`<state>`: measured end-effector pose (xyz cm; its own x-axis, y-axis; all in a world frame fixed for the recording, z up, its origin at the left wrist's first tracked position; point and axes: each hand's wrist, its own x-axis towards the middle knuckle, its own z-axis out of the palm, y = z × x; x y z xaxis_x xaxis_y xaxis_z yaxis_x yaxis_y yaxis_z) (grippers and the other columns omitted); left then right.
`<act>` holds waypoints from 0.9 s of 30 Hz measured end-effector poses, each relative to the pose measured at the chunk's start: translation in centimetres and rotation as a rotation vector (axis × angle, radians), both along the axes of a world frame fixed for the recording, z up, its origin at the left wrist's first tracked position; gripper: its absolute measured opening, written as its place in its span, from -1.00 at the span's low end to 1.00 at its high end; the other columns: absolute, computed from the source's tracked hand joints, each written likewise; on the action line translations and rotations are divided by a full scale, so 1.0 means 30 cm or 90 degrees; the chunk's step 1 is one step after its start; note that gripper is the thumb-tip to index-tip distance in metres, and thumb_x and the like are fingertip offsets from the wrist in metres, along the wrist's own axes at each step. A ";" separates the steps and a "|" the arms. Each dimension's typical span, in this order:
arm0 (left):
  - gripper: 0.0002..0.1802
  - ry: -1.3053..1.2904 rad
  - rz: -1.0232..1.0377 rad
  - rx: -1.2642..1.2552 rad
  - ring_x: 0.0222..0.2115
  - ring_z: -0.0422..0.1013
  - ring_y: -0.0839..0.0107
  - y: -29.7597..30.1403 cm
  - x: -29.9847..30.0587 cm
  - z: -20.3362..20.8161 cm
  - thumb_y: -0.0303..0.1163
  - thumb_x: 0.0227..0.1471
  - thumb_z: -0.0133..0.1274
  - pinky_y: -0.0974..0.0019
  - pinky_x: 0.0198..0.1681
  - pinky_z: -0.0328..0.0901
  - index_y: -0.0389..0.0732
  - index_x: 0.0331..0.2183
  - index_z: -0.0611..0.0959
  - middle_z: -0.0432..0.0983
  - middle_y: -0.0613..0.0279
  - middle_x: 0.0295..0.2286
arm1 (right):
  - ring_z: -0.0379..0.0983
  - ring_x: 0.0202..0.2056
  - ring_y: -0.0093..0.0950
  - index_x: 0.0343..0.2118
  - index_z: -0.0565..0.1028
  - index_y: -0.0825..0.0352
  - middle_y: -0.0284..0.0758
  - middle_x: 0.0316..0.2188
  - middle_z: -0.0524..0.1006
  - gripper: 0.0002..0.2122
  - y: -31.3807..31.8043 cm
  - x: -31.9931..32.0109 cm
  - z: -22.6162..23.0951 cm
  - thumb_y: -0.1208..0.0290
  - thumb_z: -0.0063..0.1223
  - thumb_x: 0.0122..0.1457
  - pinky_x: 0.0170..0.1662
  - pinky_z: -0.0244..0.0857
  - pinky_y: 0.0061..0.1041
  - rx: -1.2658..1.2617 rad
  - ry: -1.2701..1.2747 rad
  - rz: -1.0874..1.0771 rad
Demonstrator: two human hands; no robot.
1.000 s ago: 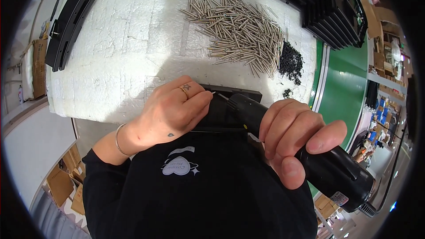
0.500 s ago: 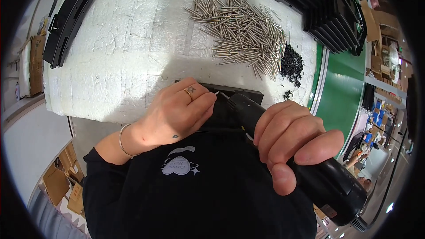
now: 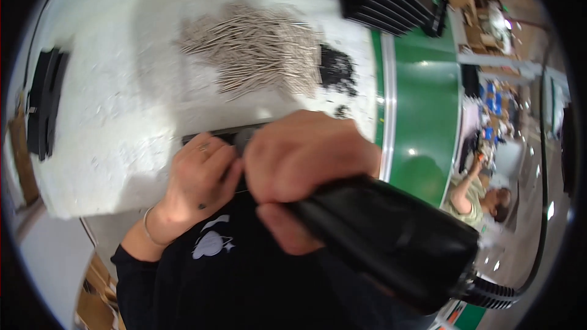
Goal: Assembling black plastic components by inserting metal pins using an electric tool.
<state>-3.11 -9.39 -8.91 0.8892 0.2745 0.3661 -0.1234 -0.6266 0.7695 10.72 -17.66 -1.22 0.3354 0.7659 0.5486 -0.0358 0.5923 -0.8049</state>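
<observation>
My right hand (image 3: 312, 153) is wrapped round a black electric screwdriver (image 3: 397, 238), its corded rear end pointing to the lower right. The tool's front end reaches a black flat part (image 3: 211, 134) at the near edge of the table; the bit is hidden behind my fingers. Beside that front end, my left hand (image 3: 205, 168) rests on the black part with curled fingers pressed together. Whatever those fingers may pinch is hidden. Beyond both hands lies a heap of thin silvery metal pins (image 3: 263, 49), and right of it a small pile of black screws (image 3: 337, 70), blurred.
Stacked black panels (image 3: 385, 3) stand at the far right of the white-covered table (image 3: 110, 110). Another black part (image 3: 46, 104) lies at the far left. A green surface (image 3: 422, 98) runs along the right. Farther off, a person (image 3: 474, 198) is at work.
My right hand and the screwdriver have swung left and up over the black part, close against my left hand. The whole view has shifted, so the table's things sit farther left.
</observation>
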 end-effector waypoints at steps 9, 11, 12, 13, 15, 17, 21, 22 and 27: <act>-0.85 0.040 0.075 0.031 -0.56 0.36 0.20 -0.025 0.022 0.044 -0.59 -0.30 0.21 0.26 -0.51 0.29 -0.27 -0.53 0.58 0.41 0.18 -0.61 | 0.30 -0.69 -0.51 -0.42 0.32 0.35 -0.33 -0.64 0.41 -0.79 -0.083 0.066 0.045 0.68 0.07 -0.13 -0.62 0.16 -0.55 -0.059 0.002 -0.069; -0.85 0.072 0.078 0.047 -0.56 0.37 0.22 -0.030 0.009 0.043 -0.55 -0.26 0.25 0.30 -0.51 0.30 -0.26 -0.50 0.61 0.44 0.19 -0.60 | 0.22 -0.72 -0.59 -0.15 0.26 0.27 -0.42 -0.66 0.36 -0.67 -0.137 0.122 0.039 0.54 0.00 -0.03 -0.62 0.15 -0.55 0.022 0.049 -0.114; -0.83 0.077 0.066 0.033 -0.57 0.36 0.25 -0.035 0.016 0.062 -0.53 -0.28 0.27 0.31 -0.53 0.29 -0.26 -0.50 0.61 0.43 0.21 -0.61 | 0.19 -0.73 -0.58 -0.14 0.26 0.28 -0.43 -0.68 0.31 -0.69 -0.174 0.163 0.091 0.53 -0.07 -0.01 -0.57 0.18 -0.53 -0.034 -0.037 -0.204; -0.81 0.089 0.059 0.026 -0.58 0.36 0.28 -0.035 0.023 0.067 -0.50 -0.29 0.29 0.31 -0.54 0.28 -0.26 -0.50 0.62 0.43 0.23 -0.62 | 0.16 -0.72 -0.59 -0.16 0.27 0.30 -0.39 -0.68 0.29 -0.70 -0.182 0.184 0.068 0.54 -0.08 -0.02 -0.53 0.19 -0.51 -0.016 0.007 -0.302; -0.80 0.107 0.043 0.015 -0.58 0.35 0.31 -0.017 0.018 0.084 -0.49 -0.30 0.30 0.32 -0.56 0.27 -0.26 -0.50 0.62 0.42 0.25 -0.63 | 0.30 -0.62 -0.56 -0.23 0.27 0.40 -0.31 -0.59 0.38 -0.74 -0.205 0.244 0.025 0.62 0.02 -0.01 -0.53 0.28 -0.55 -0.018 0.034 -0.334; -0.79 0.123 0.024 0.003 -0.59 0.35 0.35 -0.013 0.026 0.090 -0.47 -0.30 0.32 0.33 -0.57 0.27 -0.25 -0.50 0.62 0.42 0.27 -0.64 | 0.22 -0.67 -0.57 -0.22 0.28 0.38 -0.34 -0.63 0.33 -0.73 -0.208 0.256 0.011 0.59 -0.03 -0.03 -0.53 0.23 -0.52 -0.068 0.016 -0.395; -0.81 0.067 0.018 0.017 -0.59 0.34 0.37 -0.007 0.066 0.090 -0.47 -0.30 0.31 0.34 -0.59 0.25 -0.23 -0.51 0.63 0.41 0.29 -0.64 | 0.14 -0.71 -0.58 -0.23 0.29 0.36 -0.36 -0.67 0.28 -0.73 -0.211 0.271 -0.034 0.56 -0.06 -0.06 -0.54 0.19 -0.48 -0.104 0.019 -0.442; -0.81 0.062 0.014 0.012 -0.58 0.34 0.36 -0.003 0.080 0.097 -0.47 -0.29 0.31 0.35 -0.58 0.25 -0.22 -0.51 0.63 0.42 0.29 -0.63 | 0.14 -0.71 -0.58 -0.23 0.29 0.36 -0.36 -0.67 0.28 -0.73 -0.211 0.274 -0.038 0.56 -0.06 -0.06 -0.54 0.19 -0.48 -0.102 0.022 -0.439; -0.83 0.018 0.001 -0.006 -0.52 0.35 0.33 0.007 0.148 0.110 -0.48 -0.28 0.29 0.34 -0.54 0.26 -0.21 -0.51 0.63 0.45 0.29 -0.58 | 0.22 -0.68 -0.58 -0.19 0.23 0.34 -0.36 -0.62 0.32 -0.70 -0.239 0.263 -0.003 0.62 0.00 -0.01 -0.57 0.21 -0.52 0.053 0.065 -0.303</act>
